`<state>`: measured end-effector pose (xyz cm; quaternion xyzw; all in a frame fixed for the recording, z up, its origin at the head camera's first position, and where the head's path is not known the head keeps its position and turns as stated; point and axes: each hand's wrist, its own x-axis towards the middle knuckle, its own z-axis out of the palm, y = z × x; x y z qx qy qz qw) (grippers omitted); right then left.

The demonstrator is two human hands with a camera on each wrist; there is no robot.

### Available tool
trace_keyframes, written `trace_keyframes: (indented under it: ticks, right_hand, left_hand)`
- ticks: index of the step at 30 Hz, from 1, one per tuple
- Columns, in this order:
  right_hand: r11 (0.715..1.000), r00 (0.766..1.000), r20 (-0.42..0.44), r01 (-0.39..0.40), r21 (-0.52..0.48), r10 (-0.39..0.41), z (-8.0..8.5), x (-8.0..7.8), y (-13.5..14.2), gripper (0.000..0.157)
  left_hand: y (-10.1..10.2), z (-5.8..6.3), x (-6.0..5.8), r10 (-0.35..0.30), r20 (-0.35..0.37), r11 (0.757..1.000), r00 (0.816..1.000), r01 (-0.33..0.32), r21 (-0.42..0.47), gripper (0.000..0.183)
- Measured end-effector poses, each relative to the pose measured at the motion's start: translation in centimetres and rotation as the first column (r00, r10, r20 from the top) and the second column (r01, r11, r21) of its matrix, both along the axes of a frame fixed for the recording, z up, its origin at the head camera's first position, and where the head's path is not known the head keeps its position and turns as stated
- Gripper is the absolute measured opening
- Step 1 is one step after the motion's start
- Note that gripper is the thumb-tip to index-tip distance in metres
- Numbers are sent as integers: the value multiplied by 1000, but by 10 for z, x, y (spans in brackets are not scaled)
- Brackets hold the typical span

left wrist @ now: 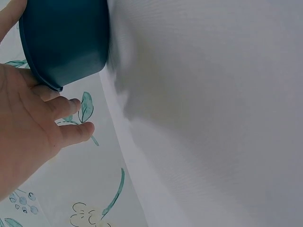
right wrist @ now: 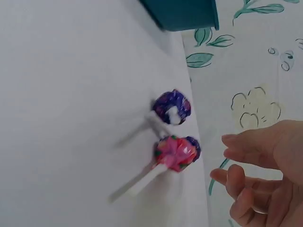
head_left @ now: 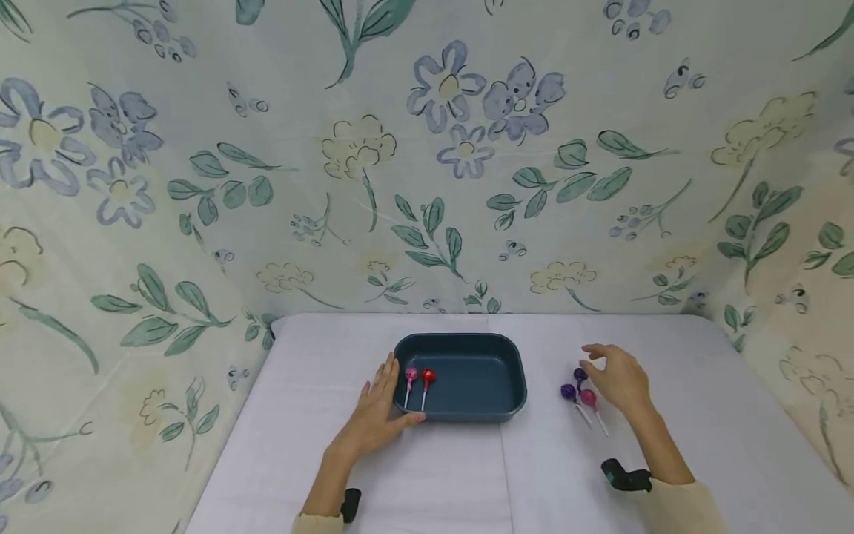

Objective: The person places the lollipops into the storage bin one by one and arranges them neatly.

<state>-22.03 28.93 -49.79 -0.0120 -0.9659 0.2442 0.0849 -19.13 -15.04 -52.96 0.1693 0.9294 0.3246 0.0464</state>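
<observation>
Head view: left hand, fingers spread, is touching a tray of two lollipops; right hand, fingers parted, is hovering beside three more lollipops.

No legible txt, brand, no. or sign in any view. R wrist view: pink lollipop, ctr, & purple lollipop just above it, wrappers w/ multicol. print, too blurred to read. Head view: pink-wrapped lollipop & red lollipop, ctr, wrapper details too small to read. Backdrop cloth, upper frame: floral motifs only.
</observation>
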Motion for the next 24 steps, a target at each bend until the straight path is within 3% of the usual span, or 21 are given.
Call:
trace_keyframes:
  ticks: [3,8,14,24]
  right_hand:
    - [998,997,59,-56,14,55,-13,4,19,38]
    - [991,988,91,-123,-45,127,-27,7,24,40]
    - [991,991,82,-103,-80,109,-32,3,25,35]
    - [995,994,59,-85,-54,88,-38,-6,25,33]
  left_hand:
    - [-2,0,1,7,1,1000,1000,-7,1,113]
    - [-3,0,1,5,-4,1000,1000,-5,4,113]
    - [-2,-2,-1,0,4,1000,1000,0,12,114]
    - [-1,0,0,0,3,1000,1000,-1,23,113]
